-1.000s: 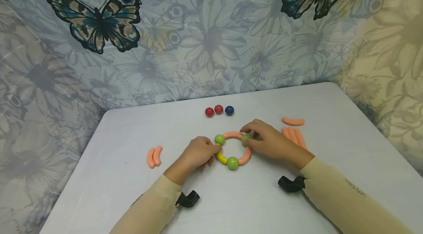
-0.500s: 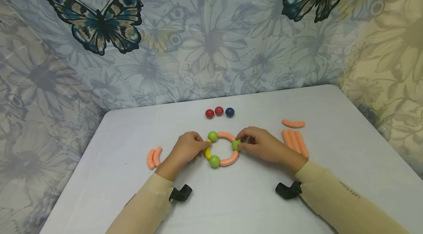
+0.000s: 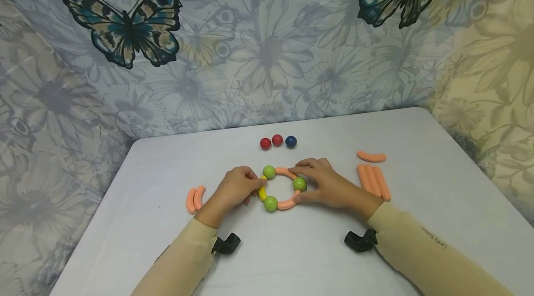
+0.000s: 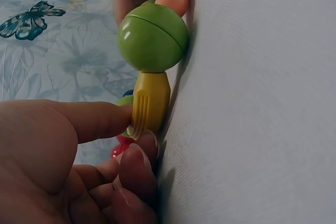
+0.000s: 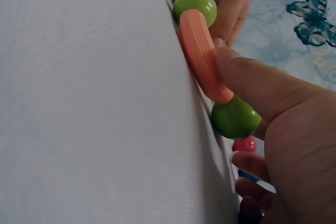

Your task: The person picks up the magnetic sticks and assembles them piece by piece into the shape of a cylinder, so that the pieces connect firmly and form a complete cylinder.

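Note:
A ring of toy building pieces lies on the white table, with green balls joining curved rods. My left hand (image 3: 237,186) pinches the yellow curved rod (image 4: 153,98) at the ring's left side, thumb on one side and fingertips on the other. A green ball (image 4: 152,38) adjoins that rod's end. The right hand (image 3: 329,183) spans the right green ball (image 3: 299,183). Its thumb lies on the lower orange curved rod (image 5: 200,59), while its forefinger reaches the upper orange curved rod (image 3: 285,172). Another green ball (image 3: 269,172) sits at the ring's upper left.
Two red balls (image 3: 265,144) and a blue ball (image 3: 291,142) lie beyond the ring. Two orange curved rods (image 3: 190,201) rest at the left. Several orange straight rods (image 3: 369,177) lie at the right, with one orange curved rod (image 3: 371,157) behind them.
The ring and both hands have shifted left. The right thumb and fingers have spread from the right green ball onto the orange rods on either side; the left hand keeps holding the yellow rod.

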Motion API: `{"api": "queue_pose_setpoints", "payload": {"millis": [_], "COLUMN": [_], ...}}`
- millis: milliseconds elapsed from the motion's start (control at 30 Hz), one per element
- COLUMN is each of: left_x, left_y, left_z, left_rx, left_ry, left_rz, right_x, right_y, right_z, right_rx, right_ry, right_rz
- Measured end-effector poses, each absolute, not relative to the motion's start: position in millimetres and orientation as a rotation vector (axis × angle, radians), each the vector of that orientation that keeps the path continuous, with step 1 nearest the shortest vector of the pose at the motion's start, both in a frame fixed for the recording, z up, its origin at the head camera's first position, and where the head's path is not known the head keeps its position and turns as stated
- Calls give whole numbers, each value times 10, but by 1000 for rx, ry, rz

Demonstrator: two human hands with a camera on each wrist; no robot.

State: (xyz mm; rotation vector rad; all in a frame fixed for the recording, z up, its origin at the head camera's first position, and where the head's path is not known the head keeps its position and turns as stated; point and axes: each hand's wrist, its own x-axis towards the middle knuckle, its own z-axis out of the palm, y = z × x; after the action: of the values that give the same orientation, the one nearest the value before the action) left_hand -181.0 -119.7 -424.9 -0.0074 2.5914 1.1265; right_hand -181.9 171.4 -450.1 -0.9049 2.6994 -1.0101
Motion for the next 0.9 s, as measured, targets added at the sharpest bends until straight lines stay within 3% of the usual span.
{"api": "queue_pose_setpoints", "payload": {"millis": [900], "left_x": [-1792], "left_y": [-1183], "left_z": [-4330], "left_rx": [102], "left_ry": [2626], "left_rz": [1224], "right_x": [-1766], "right_y": [1728], "right_z": [-4566], "right_rx": [-876], "right_ry": [2779], "right_rz": [-1116]}}
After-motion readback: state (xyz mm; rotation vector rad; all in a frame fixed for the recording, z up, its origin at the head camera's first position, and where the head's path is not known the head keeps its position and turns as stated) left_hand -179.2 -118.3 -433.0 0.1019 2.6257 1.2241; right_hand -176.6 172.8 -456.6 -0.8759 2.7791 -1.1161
